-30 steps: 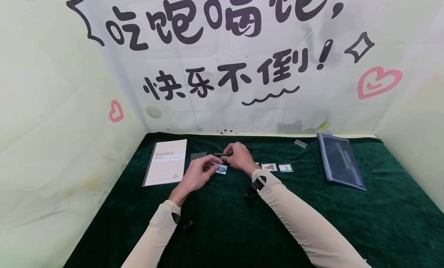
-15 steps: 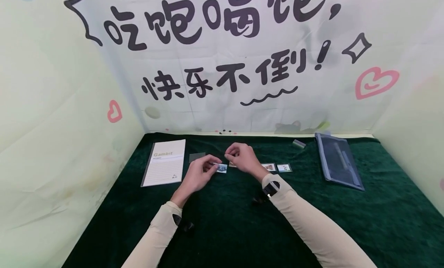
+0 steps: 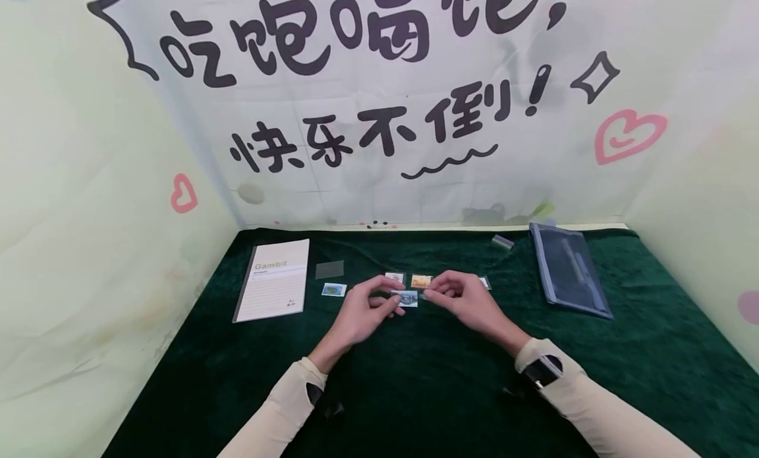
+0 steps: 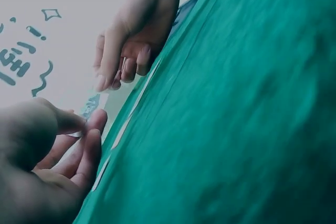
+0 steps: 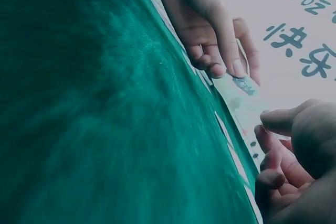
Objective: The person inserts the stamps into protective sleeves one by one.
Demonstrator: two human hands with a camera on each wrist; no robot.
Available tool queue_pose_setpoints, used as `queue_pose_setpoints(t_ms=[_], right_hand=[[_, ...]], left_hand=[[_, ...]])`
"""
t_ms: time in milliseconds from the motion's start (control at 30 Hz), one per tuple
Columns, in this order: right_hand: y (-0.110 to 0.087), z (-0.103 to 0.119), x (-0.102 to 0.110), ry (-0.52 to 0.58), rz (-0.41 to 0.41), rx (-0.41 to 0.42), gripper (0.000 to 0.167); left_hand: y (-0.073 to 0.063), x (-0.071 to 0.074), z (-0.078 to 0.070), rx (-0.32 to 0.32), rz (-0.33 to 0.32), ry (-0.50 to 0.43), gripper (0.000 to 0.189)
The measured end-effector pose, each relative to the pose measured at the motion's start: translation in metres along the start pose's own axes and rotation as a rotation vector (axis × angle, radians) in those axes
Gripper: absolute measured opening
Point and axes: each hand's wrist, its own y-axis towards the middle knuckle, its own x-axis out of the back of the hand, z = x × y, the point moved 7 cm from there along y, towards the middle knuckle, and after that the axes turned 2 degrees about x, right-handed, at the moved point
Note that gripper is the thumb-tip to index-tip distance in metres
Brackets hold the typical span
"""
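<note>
My left hand [image 3: 364, 310] pinches a small blue picture stamp [image 3: 408, 298] between thumb and fingers, above the dark green cloth. In the left wrist view the stamp [image 4: 91, 106] stands out from the fingertips. Just right of it, my right hand [image 3: 468, 300] has thumb and forefinger pressed together on what looks like a thin clear plastic sleeve [image 5: 281, 137], mostly hidden. Behind the hands lie sleeved stamps, one reddish [image 3: 394, 277] and one orange [image 3: 421, 281]. Another sleeved stamp [image 3: 486, 283] is partly covered by the right hand.
Left of the hands lies a loose blue-green stamp [image 3: 334, 290], with a clear sleeve [image 3: 329, 269] behind it. A white notebook [image 3: 274, 280] is further left. At the right lies a blue zip pouch [image 3: 569, 270]; a small greyish block [image 3: 503, 242] sits near the back edge.
Both hands have moved right and nearer, the left carrying the stamp. The right hand has come to the stamp's right side. The loose stamp at the left is now uncovered.
</note>
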Motion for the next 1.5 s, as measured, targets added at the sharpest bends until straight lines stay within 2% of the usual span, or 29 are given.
queue_pose_setpoints(t_ms=[200,367,533,767,1067,1500], right_hand=[[-0.016,-0.019,0.009,0.064,0.027,-0.051,0.033],[-0.017,-0.026,0.008,0.079,0.053,-0.065,0.034],[-0.018,-0.03,0.011,0.106,0.064,-0.103,0.039],[-0.02,-0.032,0.013,0.119,0.087,-0.11,0.04],[-0.021,-0.031,0.012,0.13,0.105,-0.094,0.041],[-0.022,-0.033,0.013,0.136,0.103,-0.098,0.04]], left_hand=[[-0.004,-0.008,0.007,0.026,-0.005,-0.062,0.026],[-0.005,-0.009,0.014,0.041,-0.037,-0.095,0.028],[-0.004,-0.009,0.015,0.016,-0.065,-0.13,0.026],[-0.002,-0.013,0.016,0.036,-0.048,-0.176,0.026],[-0.001,-0.014,0.016,0.035,-0.032,-0.165,0.024],[0.001,-0.021,0.015,0.027,0.024,-0.111,0.024]])
